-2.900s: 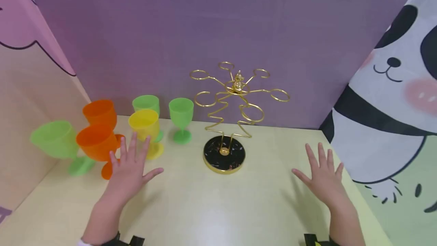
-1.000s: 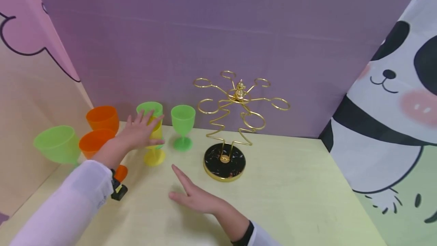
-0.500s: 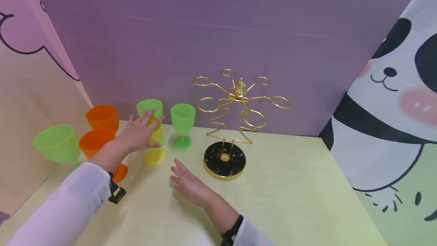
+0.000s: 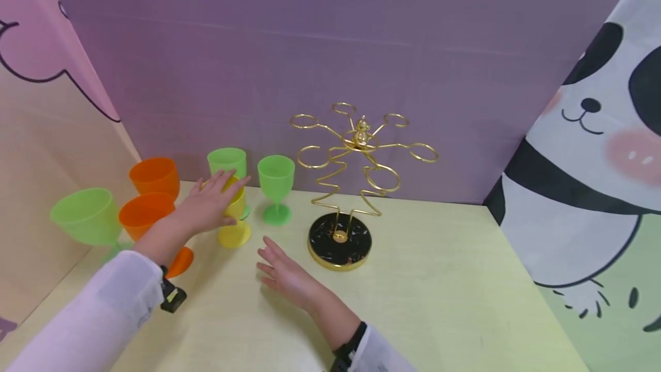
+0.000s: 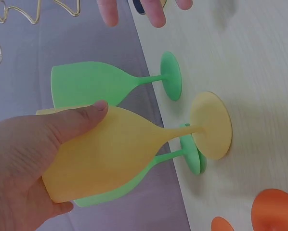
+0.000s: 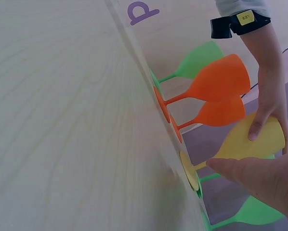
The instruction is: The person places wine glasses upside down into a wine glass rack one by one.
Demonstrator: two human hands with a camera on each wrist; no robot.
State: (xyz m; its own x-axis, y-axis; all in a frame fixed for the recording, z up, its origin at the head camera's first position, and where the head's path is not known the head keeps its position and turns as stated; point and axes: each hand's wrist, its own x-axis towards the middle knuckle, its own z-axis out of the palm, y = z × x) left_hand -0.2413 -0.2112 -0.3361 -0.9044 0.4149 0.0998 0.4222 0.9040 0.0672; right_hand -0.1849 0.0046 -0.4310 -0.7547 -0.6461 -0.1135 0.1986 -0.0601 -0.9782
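In the head view, the person's left grip (image 4: 207,204) hides much of the yellow goblet (image 4: 238,204), which covers most of the stem of the far green goblet (image 4: 227,158). The left forearm (image 4: 165,241) hides the near orange goblet's stem (image 4: 146,210). The left wrist view crops the gold rack (image 4: 339,245); the right wrist view crops the right grip (image 4: 287,278). Label (image 6: 245,18) print is unreadably small.
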